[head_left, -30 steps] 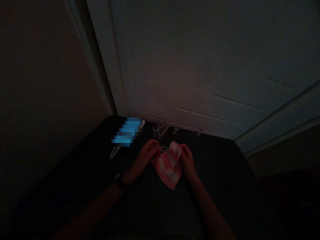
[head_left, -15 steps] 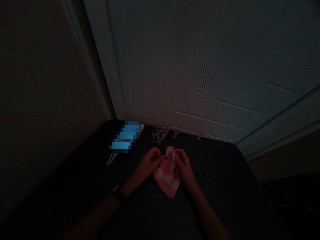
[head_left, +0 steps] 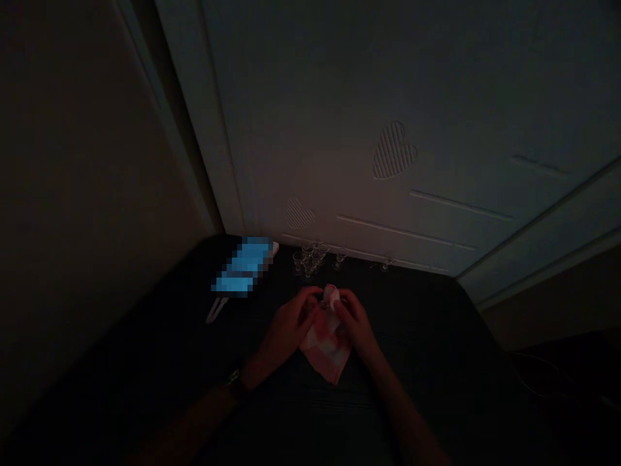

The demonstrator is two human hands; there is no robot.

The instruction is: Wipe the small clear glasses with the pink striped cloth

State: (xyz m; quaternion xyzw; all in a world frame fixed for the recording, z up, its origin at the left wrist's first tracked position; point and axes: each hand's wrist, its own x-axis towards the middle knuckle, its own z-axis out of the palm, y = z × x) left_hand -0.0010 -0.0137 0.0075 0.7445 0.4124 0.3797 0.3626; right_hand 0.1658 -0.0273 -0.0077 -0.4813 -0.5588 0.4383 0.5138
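My left hand [head_left: 290, 321] and my right hand [head_left: 358, 323] meet above a dark table [head_left: 436, 362]. Between them is a pink and white checked cloth [head_left: 327, 346], its lower corner hanging toward me. My right hand pinches the cloth's bunched top. My left hand's fingertips hold what looks like a small clear glass [head_left: 323, 301] against the cloth; the dim light hides most of it. A dark band sits on my left wrist.
Several small clear glasses [head_left: 308, 259] stand at the table's far edge, with two more [head_left: 339, 259] to their right. A glowing blue screen [head_left: 242, 273] lies at the far left, a pale object [head_left: 216, 310] beside it. A pale door with heart cut-outs [head_left: 394, 150] rises behind.
My hands have drawn closer together and the cloth has bunched up between them, showing less of its spread top. The view has shifted slightly.
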